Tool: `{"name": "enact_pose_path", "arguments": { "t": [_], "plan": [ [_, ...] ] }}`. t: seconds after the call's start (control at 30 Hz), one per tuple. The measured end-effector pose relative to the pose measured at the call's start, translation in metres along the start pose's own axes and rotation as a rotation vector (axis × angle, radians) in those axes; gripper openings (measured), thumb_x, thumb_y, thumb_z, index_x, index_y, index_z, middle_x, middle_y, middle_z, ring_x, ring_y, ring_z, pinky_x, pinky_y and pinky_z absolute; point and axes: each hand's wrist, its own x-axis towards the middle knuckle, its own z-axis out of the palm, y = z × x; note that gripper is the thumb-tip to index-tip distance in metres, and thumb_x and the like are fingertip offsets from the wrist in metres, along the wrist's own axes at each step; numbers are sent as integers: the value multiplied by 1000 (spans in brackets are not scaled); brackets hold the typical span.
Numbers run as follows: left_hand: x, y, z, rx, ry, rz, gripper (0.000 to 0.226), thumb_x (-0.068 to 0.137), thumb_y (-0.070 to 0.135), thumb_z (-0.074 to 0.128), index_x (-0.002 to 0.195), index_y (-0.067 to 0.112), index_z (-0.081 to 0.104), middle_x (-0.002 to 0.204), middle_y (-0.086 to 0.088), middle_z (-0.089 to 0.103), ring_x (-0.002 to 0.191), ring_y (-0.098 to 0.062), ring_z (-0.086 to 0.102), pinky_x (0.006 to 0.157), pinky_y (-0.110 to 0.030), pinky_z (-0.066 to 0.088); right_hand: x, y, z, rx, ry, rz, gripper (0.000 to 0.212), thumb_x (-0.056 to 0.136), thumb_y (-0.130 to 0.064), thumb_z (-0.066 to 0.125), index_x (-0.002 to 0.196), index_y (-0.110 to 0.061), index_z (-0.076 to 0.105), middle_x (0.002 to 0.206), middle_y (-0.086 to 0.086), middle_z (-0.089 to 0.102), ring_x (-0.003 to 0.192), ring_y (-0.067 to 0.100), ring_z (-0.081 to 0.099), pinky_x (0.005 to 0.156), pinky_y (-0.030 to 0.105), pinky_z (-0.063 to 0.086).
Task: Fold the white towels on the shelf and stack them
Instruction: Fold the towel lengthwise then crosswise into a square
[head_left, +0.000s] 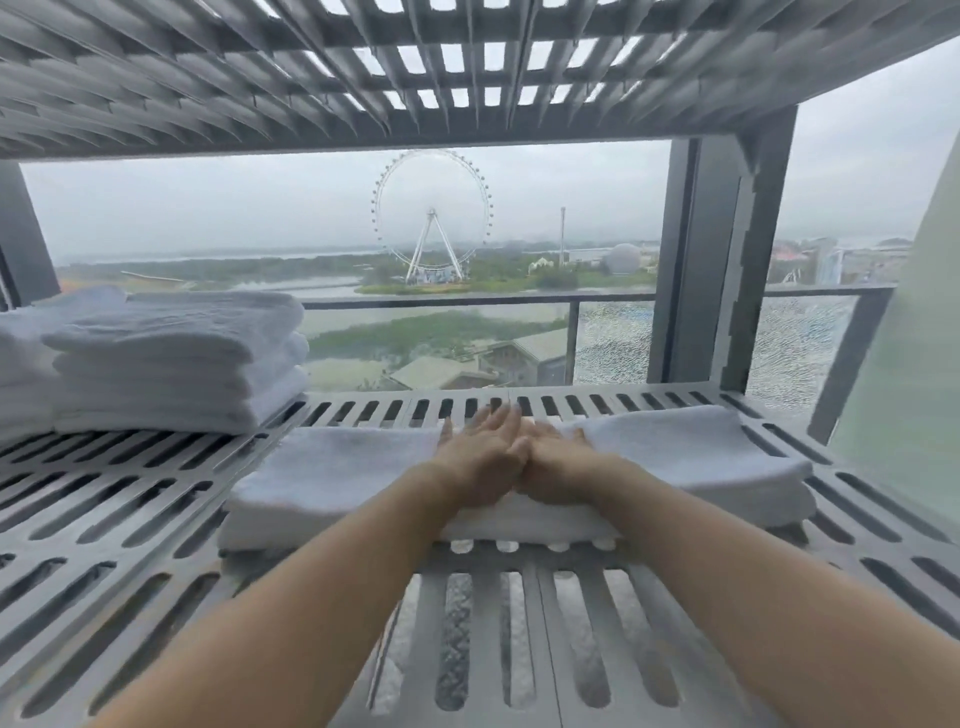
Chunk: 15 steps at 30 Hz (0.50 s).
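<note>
We note one folded towel (337, 478) lying across the middle of the shelf (597, 389), its long side running left to right. Both hands rest on its centre, the left hand (480, 457) and the right hand (558, 467) side by side and touching. At the back left of the shelf sits a stack of towels (171, 364), near the single towel's left end. A second shelf (311, 78) runs overhead. A post (727, 260) stands at the back right. Behind the shelf is a railing (441, 303), and far beyond it a big wheel (432, 208).
</note>
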Motion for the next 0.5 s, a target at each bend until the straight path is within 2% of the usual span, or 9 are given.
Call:
{"name": "enact_pose_path", "arguments": {
  "t": [0.07,0.13,0.23,0.33,0.4,0.5],
  "plan": [
    [-7,-11,14,137,-64,70,51,101,30,12,144,24,-14,156,-2,-14,142,-18,-13,115,-48,-4,-11,30,-5,-39,-23,78,68,92,-60,13,148,-24,-2,157,-2,-7,143,19,-6,113,53,-8],
    [-12,-19,12,176,-126,44,48,101,35,9,138,24,-20,155,-1,-18,140,-14,-16,115,-46,-6,-19,56,-10,-42,-17,161,69,90,-62,12,148,-26,0,157,-1,-4,143,18,-5,113,51,-9],
    [5,11,-7,95,-184,12,53,100,38,7,147,19,-7,156,1,-13,142,-15,-13,112,-52,-9,-16,61,-12,-35,-23,141,65,93,-55,13,148,-22,2,157,0,-1,144,19,-4,114,51,-6],
    [35,64,-15,-90,-59,13,50,100,31,10,148,17,4,157,5,-3,143,-10,-5,111,-48,-12,-14,67,-14,-57,39,85,60,94,-43,14,148,-18,9,157,2,10,143,19,6,112,55,2],
    [43,79,-4,-48,-49,8,50,101,31,10,148,17,5,157,4,-1,144,-11,-3,113,-46,-9,-23,87,-14,-47,30,145,61,93,-51,13,148,-27,6,157,-2,5,144,18,0,111,58,-5],
    [43,71,12,51,-135,-36,54,100,41,9,148,18,-1,157,4,-5,143,-11,-5,114,-44,-8,-38,108,-11,-16,-5,232,64,90,-61,12,146,-34,-1,157,-3,-8,143,18,-10,107,57,-15]
  ]
}}
